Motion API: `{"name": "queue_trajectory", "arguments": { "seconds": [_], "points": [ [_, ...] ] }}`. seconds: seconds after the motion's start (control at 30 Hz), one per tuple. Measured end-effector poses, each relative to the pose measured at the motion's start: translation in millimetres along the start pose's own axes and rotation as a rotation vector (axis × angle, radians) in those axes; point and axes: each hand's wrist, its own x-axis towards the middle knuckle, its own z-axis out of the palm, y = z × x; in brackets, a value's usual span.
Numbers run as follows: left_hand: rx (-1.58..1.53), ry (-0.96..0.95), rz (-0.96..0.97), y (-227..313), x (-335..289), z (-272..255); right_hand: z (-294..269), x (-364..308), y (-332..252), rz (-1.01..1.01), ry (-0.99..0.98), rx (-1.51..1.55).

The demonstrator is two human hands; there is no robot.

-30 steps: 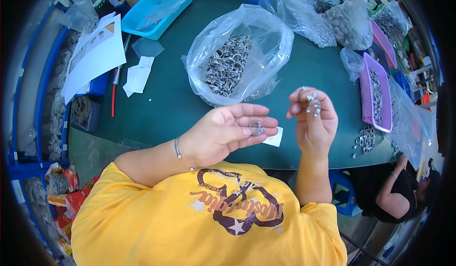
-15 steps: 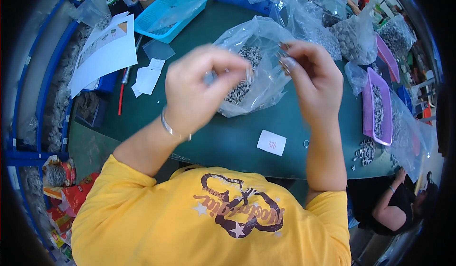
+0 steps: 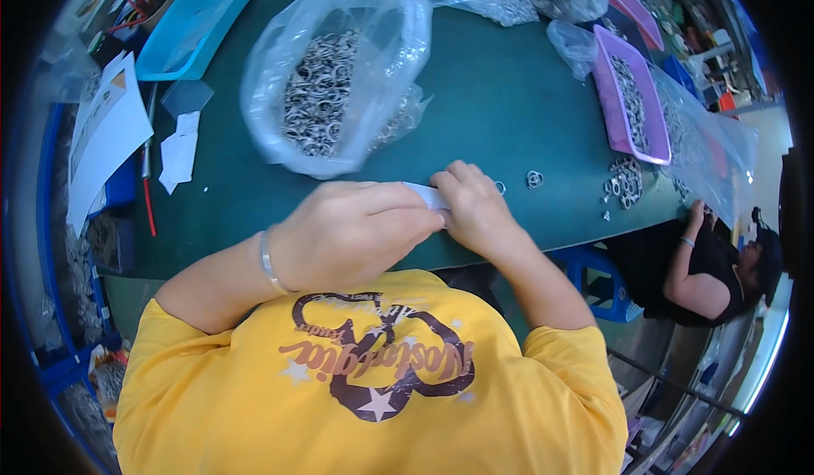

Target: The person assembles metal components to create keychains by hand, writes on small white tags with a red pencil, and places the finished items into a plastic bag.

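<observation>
Close to the table's near edge, a small white paper slip (image 3: 429, 195) is between my two hands, mostly covered by fingers. My left hand (image 3: 356, 227) is closed, its thumb and fingers pinching the slip's left side. From the other side my right hand (image 3: 476, 208) grips it, fingers curled. Just beyond them stands an open clear plastic bag (image 3: 398, 47) with many small metal rings (image 3: 320, 94) inside. To the right of my right hand lie a single ring (image 3: 500, 188), partly hidden, and a little cluster of rings (image 3: 534, 179).
A pink-purple tray (image 3: 607, 94) of metal parts stands at the right, with a loose ring pile (image 3: 625, 183) in front. At the left are a blue tray (image 3: 191, 64), paper sheets (image 3: 114, 136) and a red-tipped rod (image 3: 149, 187). Another person (image 3: 704, 276) sits at the right.
The slip has been lifted off the table into my hands, which came down from the bag. Rings formerly in my right fingers are gone from them; a small cluster now lies on the table. The view shifted.
</observation>
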Motion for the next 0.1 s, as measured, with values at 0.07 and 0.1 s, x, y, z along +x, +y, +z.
{"name": "queue_trajectory", "arguments": {
  "seconds": [0.07, 0.1],
  "points": [
    [-0.01, -0.184, -0.178, -14, 1, 21, 15, -6, 1, 0.015, 0.026, 0.071],
    [-0.023, -0.198, -0.168, -16, 0, 27, 20, -12, 0, -0.009, 0.13, 0.052]
  ]
}}
